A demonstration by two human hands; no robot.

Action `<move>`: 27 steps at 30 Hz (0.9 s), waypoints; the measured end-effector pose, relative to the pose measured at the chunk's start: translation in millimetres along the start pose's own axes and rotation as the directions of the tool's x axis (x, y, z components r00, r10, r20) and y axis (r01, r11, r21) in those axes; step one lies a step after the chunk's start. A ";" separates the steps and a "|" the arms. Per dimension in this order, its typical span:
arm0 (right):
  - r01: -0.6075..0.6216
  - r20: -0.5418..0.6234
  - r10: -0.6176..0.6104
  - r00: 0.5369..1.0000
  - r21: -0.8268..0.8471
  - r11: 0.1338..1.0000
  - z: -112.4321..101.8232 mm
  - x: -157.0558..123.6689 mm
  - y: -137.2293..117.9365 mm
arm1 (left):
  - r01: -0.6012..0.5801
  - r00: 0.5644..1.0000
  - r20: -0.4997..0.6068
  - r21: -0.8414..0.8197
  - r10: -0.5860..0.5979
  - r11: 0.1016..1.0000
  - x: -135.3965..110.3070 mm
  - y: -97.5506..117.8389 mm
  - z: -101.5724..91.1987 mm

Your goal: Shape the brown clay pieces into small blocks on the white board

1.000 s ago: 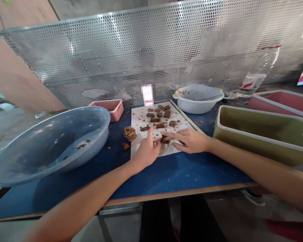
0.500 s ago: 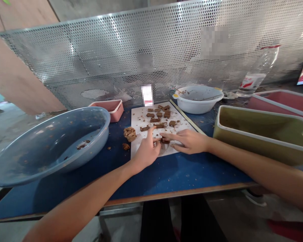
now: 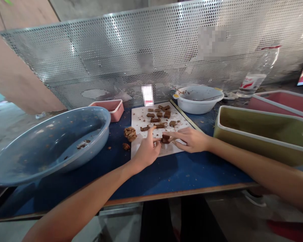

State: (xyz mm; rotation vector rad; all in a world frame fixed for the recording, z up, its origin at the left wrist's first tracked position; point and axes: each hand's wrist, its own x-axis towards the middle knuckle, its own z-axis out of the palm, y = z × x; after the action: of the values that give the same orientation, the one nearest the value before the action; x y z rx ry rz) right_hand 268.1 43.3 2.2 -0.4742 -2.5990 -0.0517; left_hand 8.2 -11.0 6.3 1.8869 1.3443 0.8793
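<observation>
A small brown clay block (image 3: 166,138) is on the white board (image 3: 141,148), near its front edge. My right hand (image 3: 190,139) has its fingers on the block from the right, with the index fingertip at its top and the thumb low beside it. At the block's left, my left hand (image 3: 147,149) rests on the board with the index finger raised and another finger reaching to the block. Several shaped clay pieces (image 3: 159,126) and crumbs lie on the board beyond my hands. A cracked clay lump (image 3: 130,133) sits by the board's left edge.
A large blue basin (image 3: 96,148) and a small pink box (image 3: 117,112) stand at left. A white basin (image 3: 199,104), an olive bin (image 3: 232,141), a pink bin (image 3: 280,101) and a plastic bottle (image 3: 255,79) are at right. Perforated metal (image 3: 103,50) rises behind.
My right hand's fingers have shifted slightly and the block now shows more of its front face. The left hand stays nearly in place.
</observation>
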 end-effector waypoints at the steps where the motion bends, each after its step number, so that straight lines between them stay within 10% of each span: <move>1: -0.002 -0.004 0.002 1.000 0.001 1.000 -0.3 -0.2 -0.2 | 0.002 1.000 0.003 0.003 -0.002 1.000 -0.2 0.4 -0.2; 27: 0.009 0.048 -0.010 0.999 0.011 1.000 -1.3 0.8 -1.4 | -0.004 1.000 -0.016 0.064 0.005 0.998 0.6 -1.8 0.6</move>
State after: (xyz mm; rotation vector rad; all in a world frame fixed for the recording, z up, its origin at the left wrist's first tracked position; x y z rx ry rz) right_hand 267.6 42.0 3.8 -0.4646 -2.6471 -0.0292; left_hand 7.9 -10.0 4.6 1.9356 1.3940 0.8646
